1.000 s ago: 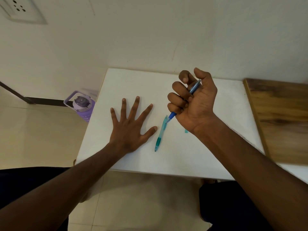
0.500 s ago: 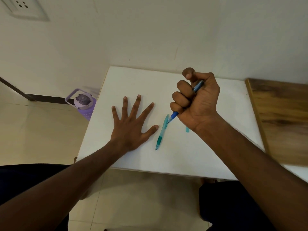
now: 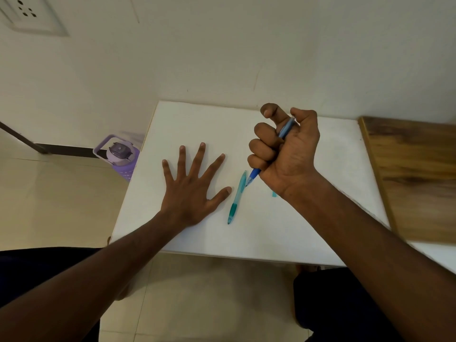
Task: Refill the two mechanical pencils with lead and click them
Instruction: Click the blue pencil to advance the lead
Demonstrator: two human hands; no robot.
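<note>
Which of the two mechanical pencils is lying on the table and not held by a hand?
The teal pencil lies free on the white table, between both hands. The blue pencil is gripped in the right hand.

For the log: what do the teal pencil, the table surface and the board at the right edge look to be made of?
Teal mechanical pencil: translucent plastic barrel, light passing through it, with a darker, matte grip section, probably rubber. White table: smooth matte top, likely laminate or painted board; no grain shows. Board to its right: brown grain streaks, so wood or wood-look laminate; which one cannot be told.
</note>
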